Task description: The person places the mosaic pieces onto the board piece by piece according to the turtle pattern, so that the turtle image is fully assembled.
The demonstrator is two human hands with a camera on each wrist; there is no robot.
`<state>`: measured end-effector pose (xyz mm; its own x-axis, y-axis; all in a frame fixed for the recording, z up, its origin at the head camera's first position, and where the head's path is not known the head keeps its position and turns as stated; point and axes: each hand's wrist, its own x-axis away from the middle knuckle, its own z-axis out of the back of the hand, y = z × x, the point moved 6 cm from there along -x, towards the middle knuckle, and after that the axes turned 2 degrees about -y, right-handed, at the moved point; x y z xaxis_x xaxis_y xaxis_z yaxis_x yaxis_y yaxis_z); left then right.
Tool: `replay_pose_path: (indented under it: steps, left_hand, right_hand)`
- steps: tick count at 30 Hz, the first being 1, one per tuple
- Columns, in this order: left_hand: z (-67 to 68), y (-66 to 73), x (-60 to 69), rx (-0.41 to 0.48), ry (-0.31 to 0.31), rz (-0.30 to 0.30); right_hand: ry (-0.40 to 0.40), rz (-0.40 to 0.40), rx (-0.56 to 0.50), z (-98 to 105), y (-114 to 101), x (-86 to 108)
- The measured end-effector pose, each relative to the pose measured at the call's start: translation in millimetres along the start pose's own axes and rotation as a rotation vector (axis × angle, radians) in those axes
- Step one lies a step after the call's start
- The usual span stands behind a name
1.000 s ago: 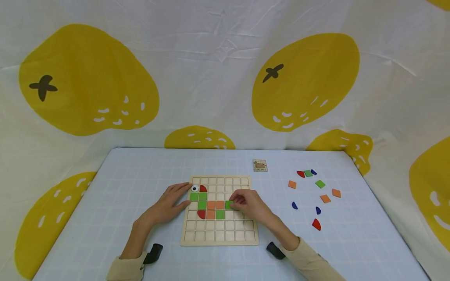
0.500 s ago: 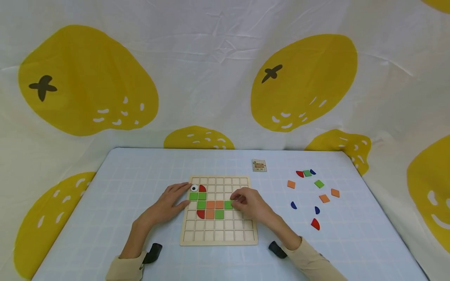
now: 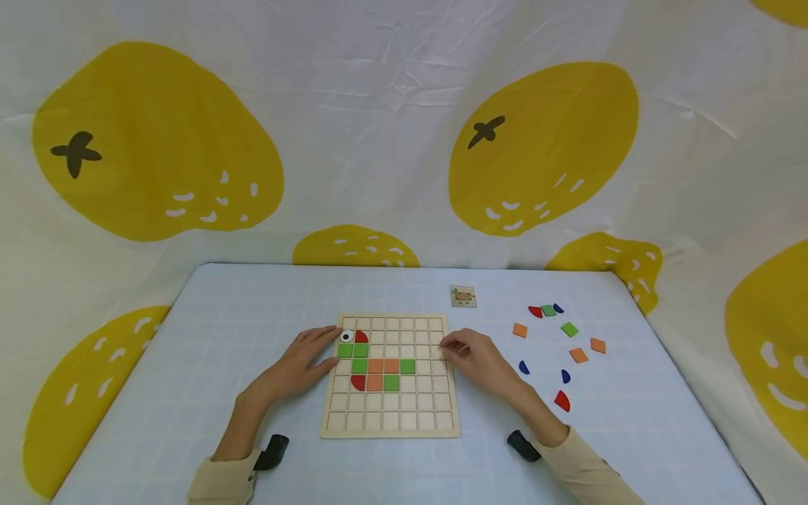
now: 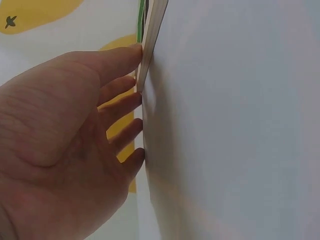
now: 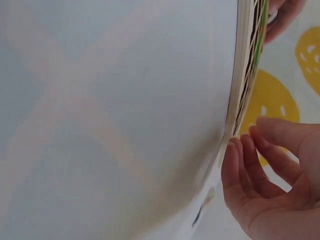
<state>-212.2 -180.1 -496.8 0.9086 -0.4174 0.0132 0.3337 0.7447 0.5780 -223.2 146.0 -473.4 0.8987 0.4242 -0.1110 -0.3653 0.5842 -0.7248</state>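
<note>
The left hand [image 3: 301, 359] is resting relaxed fingers on the ten o'clock edge of the board [image 3: 421, 421]. The right hand [image 3: 477, 358], fingers loosely curved, seemingly empty, is hanging at two o'clock; brushing the rim could be skewing the board, unseating tiles [image 3: 359, 366] toward ten.

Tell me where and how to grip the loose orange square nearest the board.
I'd pinch the orange square by two opposite edges, with the right hand coming down from the side facing the board. It lies flat on the table, looks thin, and has no piece touching it, so its edges seem free.
</note>
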Motion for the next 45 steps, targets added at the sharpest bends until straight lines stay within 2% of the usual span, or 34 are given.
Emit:
replay_pose_path:
  steps: [9, 16, 25, 32, 37, 45]
  left_hand:
    - [3.0, 2.3, 0.8, -0.007, 0.001, -0.016]
    - [1.6, 0.9, 0.5, -0.012, 0.007, -0.033]
    - [1.7, 0.9, -0.2, -0.028, 0.010, -0.024]
    - [0.9, -0.2, 0.1, -0.027, 0.013, -0.025]
    - [-0.3, -2.4, -0.3, -0.030, 0.013, -0.018]
    - [-2.3, -3.8, -0.8, -0.027, 0.012, -0.013]
  right_hand:
    - [0.077, -0.149, 0.106, 32, 29, 7.7]
    - [0.122, -0.228, 0.156, 57, 47, 12.5]
    - [0.099, -0.341, 0.167, 85, 73, 15.7]
    - [0.105, -0.324, 0.213, 95, 84, 23.1]
    - [0.102, -0.296, 0.185, 99, 87, 28.7]
    - [0.074, -0.332, 0.196, 101, 94, 30.6]
